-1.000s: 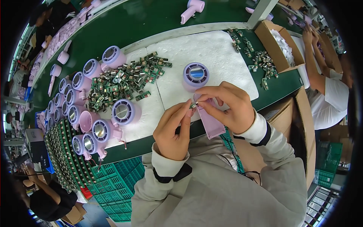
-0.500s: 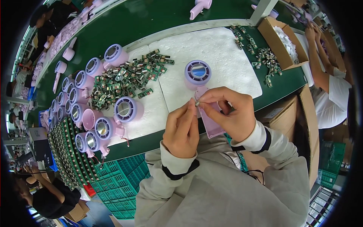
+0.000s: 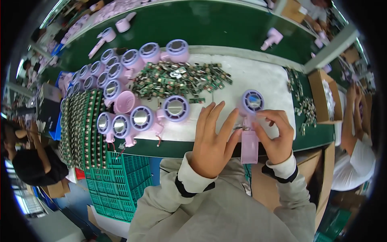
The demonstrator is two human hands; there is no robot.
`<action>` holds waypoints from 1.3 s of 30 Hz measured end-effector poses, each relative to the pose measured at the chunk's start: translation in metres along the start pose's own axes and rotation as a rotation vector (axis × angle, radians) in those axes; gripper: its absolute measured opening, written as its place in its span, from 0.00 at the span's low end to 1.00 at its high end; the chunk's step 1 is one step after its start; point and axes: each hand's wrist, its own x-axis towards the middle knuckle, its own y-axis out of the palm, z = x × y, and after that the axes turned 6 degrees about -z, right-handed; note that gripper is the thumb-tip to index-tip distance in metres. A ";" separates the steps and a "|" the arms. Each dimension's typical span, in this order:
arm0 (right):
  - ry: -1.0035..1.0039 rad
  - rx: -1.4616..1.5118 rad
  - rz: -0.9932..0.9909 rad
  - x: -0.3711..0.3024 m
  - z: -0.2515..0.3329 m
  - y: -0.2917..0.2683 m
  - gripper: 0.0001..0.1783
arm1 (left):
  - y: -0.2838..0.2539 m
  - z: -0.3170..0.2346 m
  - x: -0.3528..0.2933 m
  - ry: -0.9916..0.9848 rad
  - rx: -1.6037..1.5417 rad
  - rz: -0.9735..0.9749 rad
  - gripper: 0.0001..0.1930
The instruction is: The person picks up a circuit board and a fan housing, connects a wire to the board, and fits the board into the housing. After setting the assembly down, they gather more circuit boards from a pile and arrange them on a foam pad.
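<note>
A pink and lilac handheld fan [image 3: 249, 148] lies at the near right of the white sheet, its round head with a shiny disc away from me and its handle toward me. Some small wires or a part [image 3: 243, 128] show where the handle meets the head; they are too small to make out. My left hand [image 3: 210, 147] is open, fingers spread, just left of the handle and with nothing in it. At the fan's right side my right hand [image 3: 279, 135] has its thumb and forefinger apart near the neck, and I see nothing between them.
A heap of small green circuit boards [image 3: 173, 82] lies on the white sheet [image 3: 266, 72]. Several fan bodies [image 3: 176, 108] stand left of it. Boards in panels [image 3: 82, 129] rest above green crates [image 3: 109, 181]. A cardboard box [image 3: 322, 97] is at right, beside a co-worker's arm [image 3: 351, 125].
Both hands held a small part together above the fan's neck; now they are apart and their fingers have opened. The view has shifted, so the bench sits lower and farther right.
</note>
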 end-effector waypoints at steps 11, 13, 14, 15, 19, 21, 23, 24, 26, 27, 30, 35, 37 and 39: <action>-0.065 0.009 0.780 0.148 -0.037 -0.020 0.35 | 0.011 0.024 -0.010 -0.070 0.255 -0.044 0.27; 0.100 -0.072 0.719 0.188 -0.067 -0.010 0.35 | 0.011 0.025 -0.012 -0.059 0.244 -0.033 0.26; 0.196 -0.094 0.575 0.208 -0.092 -0.005 0.36 | 0.011 0.023 -0.013 -0.059 0.246 -0.044 0.26; 0.291 -0.114 0.428 0.222 -0.112 0.005 0.37 | 0.011 0.022 -0.013 -0.069 0.234 -0.061 0.26; 0.428 0.054 0.219 0.218 -0.144 0.017 0.35 | 0.014 0.022 -0.010 -0.064 0.167 -0.068 0.26; 0.353 0.040 0.232 0.205 -0.158 0.014 0.35 | 0.019 0.019 -0.012 -0.051 0.137 -0.044 0.25; 0.196 -0.083 0.289 0.184 -0.145 0.002 0.32 | 0.016 0.020 -0.014 -0.054 0.155 -0.037 0.24; 0.134 -0.200 0.321 0.175 -0.121 -0.002 0.30 | 0.014 0.022 -0.015 -0.066 0.203 -0.057 0.23; 0.173 -0.358 0.399 0.157 -0.097 -0.017 0.28 | 0.007 0.027 -0.013 -0.070 0.198 -0.041 0.21; 0.230 -0.397 0.368 0.143 -0.091 -0.044 0.28 | 0.002 0.027 -0.010 -0.056 0.184 -0.030 0.20; 0.316 -0.512 0.439 0.110 -0.075 -0.093 0.28 | 0.000 0.024 -0.007 -0.025 0.161 0.017 0.20; 0.472 -0.656 0.157 0.035 -0.108 -0.166 0.37 | -0.001 0.022 -0.004 0.017 0.201 0.071 0.19; 0.534 -0.783 0.140 0.014 -0.090 -0.160 0.42 | 0.000 0.021 -0.005 0.011 0.225 0.074 0.19; 0.558 -0.836 0.137 -0.004 -0.083 -0.154 0.45 | 0.000 0.021 -0.005 0.013 0.235 0.086 0.19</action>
